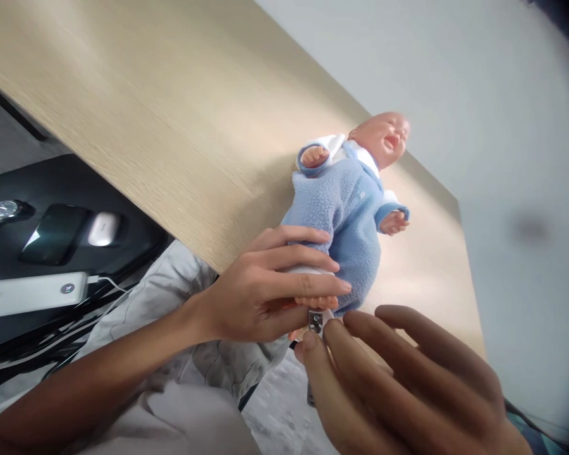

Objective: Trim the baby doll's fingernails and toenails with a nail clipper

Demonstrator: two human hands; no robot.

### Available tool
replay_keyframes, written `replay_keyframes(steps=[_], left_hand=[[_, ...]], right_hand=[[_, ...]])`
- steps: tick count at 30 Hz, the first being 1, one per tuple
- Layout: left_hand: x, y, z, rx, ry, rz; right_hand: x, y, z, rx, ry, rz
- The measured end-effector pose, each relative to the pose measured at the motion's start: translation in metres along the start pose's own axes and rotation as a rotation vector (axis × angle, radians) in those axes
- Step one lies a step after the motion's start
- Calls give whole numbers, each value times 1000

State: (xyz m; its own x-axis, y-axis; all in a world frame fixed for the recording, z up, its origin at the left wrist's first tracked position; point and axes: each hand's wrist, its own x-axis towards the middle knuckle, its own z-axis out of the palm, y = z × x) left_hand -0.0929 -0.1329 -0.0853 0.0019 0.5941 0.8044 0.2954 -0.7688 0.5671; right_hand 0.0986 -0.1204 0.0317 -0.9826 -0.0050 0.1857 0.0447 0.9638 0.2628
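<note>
A baby doll (pixel 341 196) in a fuzzy blue suit with a white collar lies on its back, its open-mouthed head away from me. My left hand (pixel 270 284) is closed around the doll's lower leg and foot, fingers across the top. The doll's toes (pixel 317 303) show below those fingers. My right hand (pixel 398 379) pinches a small metal nail clipper (pixel 315 321) between thumb and index finger. The clipper's metal end is right at the toes; whether it touches them I cannot tell. Most of its body is hidden by my fingers.
The light wooden table (pixel 137 107) meets a pale wall (pixel 516 158). At the left, a black seat (pixel 9 253) bears a wristwatch (pixel 2 212), a dark phone (pixel 54 234), a white earbud case (pixel 104 229) and a white power bank (pixel 33 294) with a cable. My lap is below the table edge.
</note>
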Motion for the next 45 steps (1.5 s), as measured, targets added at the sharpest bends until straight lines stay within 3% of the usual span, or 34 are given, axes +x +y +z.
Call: replay_keyframes(steps=[11, 17, 23, 29, 45], left_hand=[[0, -1, 2, -23, 10, 12], [1, -1, 1, -27, 8, 27], [1, -1, 1, -12, 5, 15], [1, -2, 1, -25, 15, 21], [0, -1, 1, -40, 12, 24]], right_hand=[[5, -2, -7, 93, -68, 69], [3, 2, -1, 11, 52, 13], [2, 2, -3, -41, 45, -19], [5, -11, -11, -41, -67, 122], [2, -14, -2, -131, -38, 58]])
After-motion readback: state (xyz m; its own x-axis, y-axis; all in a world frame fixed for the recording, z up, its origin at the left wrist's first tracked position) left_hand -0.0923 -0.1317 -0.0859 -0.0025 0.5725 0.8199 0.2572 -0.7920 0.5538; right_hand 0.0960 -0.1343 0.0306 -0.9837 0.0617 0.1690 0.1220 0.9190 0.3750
